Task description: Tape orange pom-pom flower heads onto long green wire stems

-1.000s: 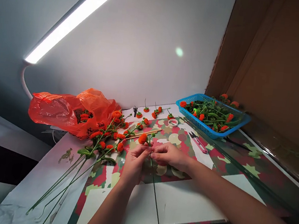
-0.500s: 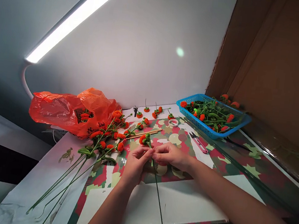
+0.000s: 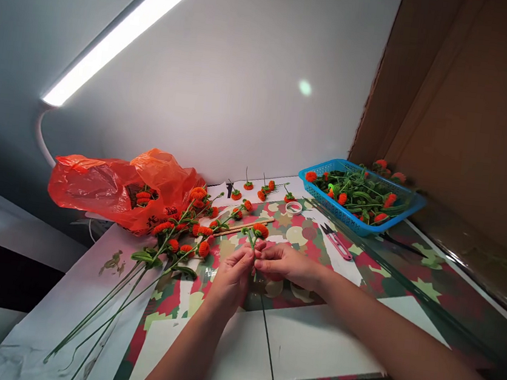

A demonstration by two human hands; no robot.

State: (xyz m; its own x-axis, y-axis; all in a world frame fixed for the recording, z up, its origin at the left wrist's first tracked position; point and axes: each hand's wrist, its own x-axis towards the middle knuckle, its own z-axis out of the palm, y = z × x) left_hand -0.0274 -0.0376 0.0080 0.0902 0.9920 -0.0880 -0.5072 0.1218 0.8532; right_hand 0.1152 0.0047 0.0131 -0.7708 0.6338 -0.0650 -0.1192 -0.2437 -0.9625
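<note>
The person's left hand (image 3: 231, 276) and right hand (image 3: 290, 266) meet above the middle of the worktop (image 3: 61, 293), thumbs and fingertips close together around an orange flower (image 3: 260, 231). The left fingers pinch its green stem, the thumb laid along it; the right fingers are bent in and grip at the same spot, though exactly what lies between their tips is too small to tell. The flower head stands just above the fingertips, leaning right, with a small green bud (image 3: 245, 230) to its left. A thin dark stem (image 3: 269, 344) runs from below the hands to the near edge, crossing a white sheet (image 3: 328, 342); the hands hide whether it joins the flower.

To the left lies a bunch of orange flowers (image 3: 173, 246), heads toward the far side and long stems pointing near, beside a translucent orange bag (image 3: 91, 187). Two wooden sticks (image 3: 249, 227) lie just beyond the hands. Farther off are a white ring (image 3: 294, 208) and several loose flower heads (image 3: 248, 186). Pink-handled snips (image 3: 340, 247) lie right of the hands, and at the far right a blue basket (image 3: 361, 228) holds more orange flowers and green stems. A lit lamp (image 3: 129, 35) slants over the far left.
</note>
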